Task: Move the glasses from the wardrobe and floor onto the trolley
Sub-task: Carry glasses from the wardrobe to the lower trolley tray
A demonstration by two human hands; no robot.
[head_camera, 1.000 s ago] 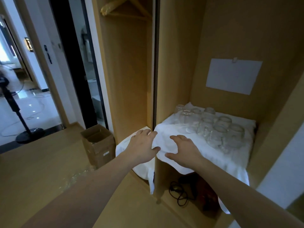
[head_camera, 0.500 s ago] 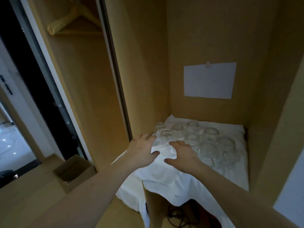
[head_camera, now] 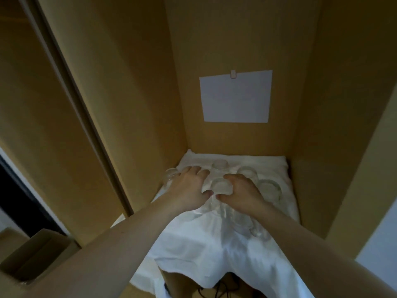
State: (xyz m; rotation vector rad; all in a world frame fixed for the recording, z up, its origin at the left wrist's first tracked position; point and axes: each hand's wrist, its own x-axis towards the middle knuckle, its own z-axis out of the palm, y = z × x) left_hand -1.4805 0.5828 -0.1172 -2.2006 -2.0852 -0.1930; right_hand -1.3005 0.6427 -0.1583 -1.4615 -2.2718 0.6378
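Note:
Several clear glasses stand upside down on a white cloth (head_camera: 214,244) that covers a wardrobe shelf. My left hand (head_camera: 189,188) hovers with spread fingers over the left glasses, one of which (head_camera: 170,175) shows by its fingertips. My right hand (head_camera: 241,194) reaches in beside it. Its fingers and thumb bracket a middle glass (head_camera: 221,186) that sits between both hands, and I cannot tell whether they touch it. More glasses stand at the back (head_camera: 219,164) and at the right (head_camera: 269,188). Others lie partly hidden under my right wrist. The trolley is not in view.
The wardrobe's wooden walls close in tightly on the left, back and right. A white paper sheet (head_camera: 236,95) hangs on the back wall. An open cardboard box (head_camera: 38,254) sits on the floor at the lower left. Dark cables (head_camera: 214,291) lie under the shelf.
I have moved closer to the wardrobe. Both hands have gone forward from the cloth's front edge to over the glasses, and the right hand's fingers have curled around the middle glass.

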